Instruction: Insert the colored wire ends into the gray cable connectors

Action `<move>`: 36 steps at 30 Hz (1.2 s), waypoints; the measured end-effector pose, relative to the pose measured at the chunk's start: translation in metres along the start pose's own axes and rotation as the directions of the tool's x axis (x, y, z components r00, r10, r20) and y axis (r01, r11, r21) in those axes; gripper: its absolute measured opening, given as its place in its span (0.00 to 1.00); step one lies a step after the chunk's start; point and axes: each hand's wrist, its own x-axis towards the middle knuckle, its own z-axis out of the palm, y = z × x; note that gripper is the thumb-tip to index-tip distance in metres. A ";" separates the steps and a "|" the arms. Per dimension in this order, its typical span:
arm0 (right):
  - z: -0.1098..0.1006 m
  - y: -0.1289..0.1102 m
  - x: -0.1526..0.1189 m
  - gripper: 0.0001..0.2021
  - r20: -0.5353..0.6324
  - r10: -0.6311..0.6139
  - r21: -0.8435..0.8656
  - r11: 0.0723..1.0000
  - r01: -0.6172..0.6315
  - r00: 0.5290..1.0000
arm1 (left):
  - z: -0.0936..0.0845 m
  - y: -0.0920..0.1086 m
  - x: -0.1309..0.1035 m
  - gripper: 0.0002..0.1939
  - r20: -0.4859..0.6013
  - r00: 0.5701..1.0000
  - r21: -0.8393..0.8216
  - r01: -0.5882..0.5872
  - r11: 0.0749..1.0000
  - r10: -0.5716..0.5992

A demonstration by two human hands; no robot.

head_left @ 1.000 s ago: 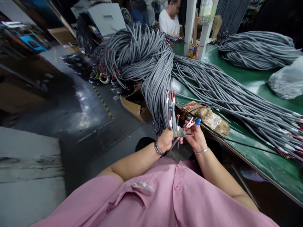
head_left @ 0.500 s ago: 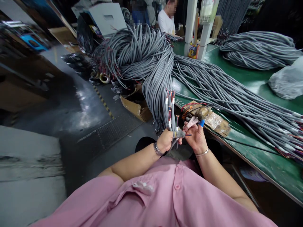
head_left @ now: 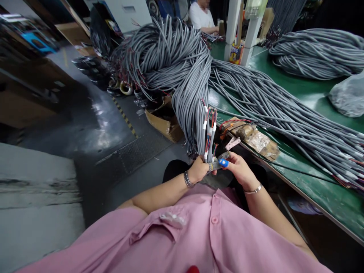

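Note:
My left hand [head_left: 199, 169] is closed around several grey cables [head_left: 211, 151] that stand upright. Their ends show white bands and bare coloured wires [head_left: 214, 113]. A worn grey cover wraps my left thumb. My right hand [head_left: 242, 170] meets the left at the cables, its thumb and finger closed together. A blue cover [head_left: 223, 163] sits on the right thumb and a grey one on a finger. Whatever lies between those right fingertips is hidden. A pale pink clip [head_left: 232, 143] is just beyond my right hand at the bench edge.
A thick heap of grey cables [head_left: 167, 57] hangs over the end of the green bench [head_left: 309, 167]. More cables [head_left: 273, 102] run along it. A taped wooden block [head_left: 260, 144] lies near its edge. A cardboard box [head_left: 165, 123] stands on the floor. Another person [head_left: 200, 17] sits behind.
My right hand has turned from palm up to palm down, and its thumb has come in against the left thumb. Cable ends in my left hand have risen slightly. The view has tilted down a little.

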 end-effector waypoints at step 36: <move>-0.064 0.053 -0.046 0.14 -0.206 -0.191 -0.769 0.639 -0.038 0.960 | -0.023 0.014 -0.003 0.13 -0.198 0.980 -0.231 -0.038 0.972 -0.009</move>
